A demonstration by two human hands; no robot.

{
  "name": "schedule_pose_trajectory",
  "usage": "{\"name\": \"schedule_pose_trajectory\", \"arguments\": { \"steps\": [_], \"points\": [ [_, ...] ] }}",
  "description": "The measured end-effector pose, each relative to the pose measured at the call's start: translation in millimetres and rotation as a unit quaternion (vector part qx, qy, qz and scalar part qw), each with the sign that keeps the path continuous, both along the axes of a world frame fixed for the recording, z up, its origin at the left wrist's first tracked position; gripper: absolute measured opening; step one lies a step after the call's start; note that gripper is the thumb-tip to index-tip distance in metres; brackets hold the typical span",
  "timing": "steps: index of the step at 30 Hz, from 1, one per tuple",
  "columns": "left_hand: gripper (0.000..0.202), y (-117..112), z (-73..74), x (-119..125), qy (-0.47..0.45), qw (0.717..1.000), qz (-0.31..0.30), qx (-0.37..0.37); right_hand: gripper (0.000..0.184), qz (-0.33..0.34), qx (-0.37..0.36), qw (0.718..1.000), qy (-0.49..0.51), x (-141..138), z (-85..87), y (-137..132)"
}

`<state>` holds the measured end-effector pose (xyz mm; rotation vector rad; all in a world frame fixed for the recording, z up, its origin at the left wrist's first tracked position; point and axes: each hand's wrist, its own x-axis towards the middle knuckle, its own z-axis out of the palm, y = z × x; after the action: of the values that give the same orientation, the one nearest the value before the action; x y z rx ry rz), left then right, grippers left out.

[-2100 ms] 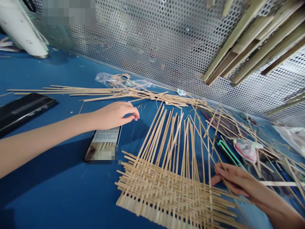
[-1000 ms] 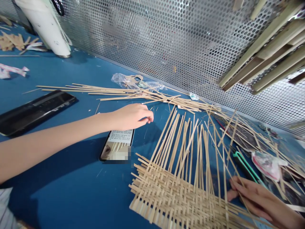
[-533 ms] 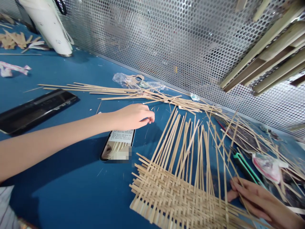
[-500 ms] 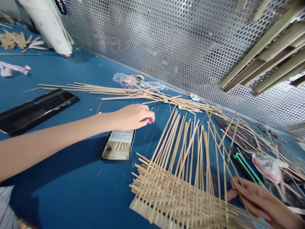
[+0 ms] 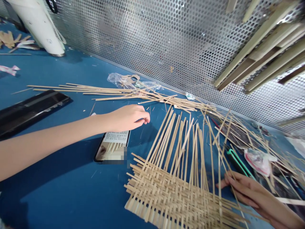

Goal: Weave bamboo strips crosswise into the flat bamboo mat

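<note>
A half-woven mat of thin bamboo strips (image 5: 166,197) lies on the blue table (image 5: 71,197), its unwoven strips (image 5: 181,140) fanning away from me. My left hand (image 5: 130,117) hovers just left of that fan, above a phone (image 5: 111,148). Its fingers are curled against the thumb, and I cannot make out what they hold, if anything. My right hand (image 5: 247,192) rests at the mat's right edge with its fingers pressed together along a bamboo strip (image 5: 289,201) that runs off to the right.
Loose bamboo strips (image 5: 107,91) lie in a long pile behind the mat, by a crumpled plastic bag (image 5: 121,80). A black flat device (image 5: 28,108) sits at left, a white cylinder (image 5: 40,28) far left. A green-handled tool (image 5: 238,163) and a pink packet (image 5: 257,159) lie at right. A perforated metal panel (image 5: 143,38) backs the table.
The view has shifted slightly. My left hand stays curled above the phone and has barely moved. My right hand keeps its place at the mat's right edge.
</note>
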<state>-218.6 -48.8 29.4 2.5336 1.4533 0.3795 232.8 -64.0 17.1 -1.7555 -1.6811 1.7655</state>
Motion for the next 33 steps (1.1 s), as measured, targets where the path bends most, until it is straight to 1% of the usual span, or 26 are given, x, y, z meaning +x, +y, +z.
{"name": "schedule_pose_trajectory", "arguments": {
  "steps": [3, 5, 6, 8, 10, 12, 13, 15, 17, 19, 22, 25, 27, 29, 31, 33],
  "points": [
    [0.028, -3, -0.4, 6, -0.026, 0.999, 0.007, 0.031, 0.050, 0.007, 0.018, 0.999, 0.034, -2, 2.5, 0],
    [0.028, -6, 1.8, 18, -0.044, 0.997, 0.004, 0.064, 0.046, -0.005, 0.029, 0.998, 0.055, -3, 5.7, 0],
    [0.028, -6, 3.5, 27, -0.050, 0.996, -0.008, 0.078, 0.044, -0.017, 0.038, 0.997, 0.066, -3, 7.6, 1],
    [0.026, -7, 7.1, 49, -0.052, 0.993, -0.061, 0.092, 0.041, -0.021, 0.045, 0.994, 0.102, -2, 10.9, 2],
    [0.025, -6, 9.1, 78, -0.039, 0.986, -0.138, 0.081, 0.039, -0.019, 0.048, 0.990, 0.132, 0, 12.2, 4],
    [0.024, -4, 7.4, 109, -0.018, 0.972, -0.221, 0.075, 0.036, -0.014, 0.054, 0.985, 0.162, 3, 10.6, 6],
    [0.024, -2, 4.7, 125, -0.009, 0.963, -0.258, 0.080, 0.036, -0.011, 0.055, 0.984, 0.171, 4, 8.9, 7],
    [0.020, 1, -3.8, 155, -0.007, 0.945, -0.312, 0.102, 0.035, -0.007, 0.053, 0.981, 0.187, 6, 4.9, 8],
    [0.015, 6, -14.8, 180, -0.023, 0.928, -0.351, 0.123, 0.034, -0.007, 0.052, 0.979, 0.198, 7, 1.6, 9],
    [0.016, 10, -25.3, 198, -0.043, 0.913, -0.382, 0.135, 0.035, -0.010, 0.049, 0.976, 0.213, 7, 0.3, 11],
    [0.021, 17, -34.0, 211, -0.068, 0.896, -0.411, 0.153, 0.035, -0.019, 0.049, 0.971, 0.235, 9, 2.1, 12],
    [0.025, 21, -33.3, 213, -0.084, 0.885, -0.416, 0.191, 0.037, -0.036, 0.051, 0.969, 0.239, 9, 4.0, 11],
    [0.028, 23, -31.0, 214, -0.072, 0.881, -0.416, 0.212, 0.038, -0.044, 0.051, 0.969, 0.237, 8, 3.1, 11],
    [0.030, 24, -30.0, 215, -0.050, 0.880, -0.426, 0.206, 0.039, -0.050, 0.047, 0.970, 0.234, 6, 1.6, 11],
    [0.031, 25, -31.0, 218, -0.040, 0.881, -0.436, 0.179, 0.038, -0.065, 0.053, 0.971, 0.225, 5, 2.4, 11],
    [0.031, 25, -33.3, 220, -0.038, 0.888, -0.432, 0.154, 0.036, -0.097, 0.090, 0.970, 0.205, 7, 9.1, 10]
  ]
}}
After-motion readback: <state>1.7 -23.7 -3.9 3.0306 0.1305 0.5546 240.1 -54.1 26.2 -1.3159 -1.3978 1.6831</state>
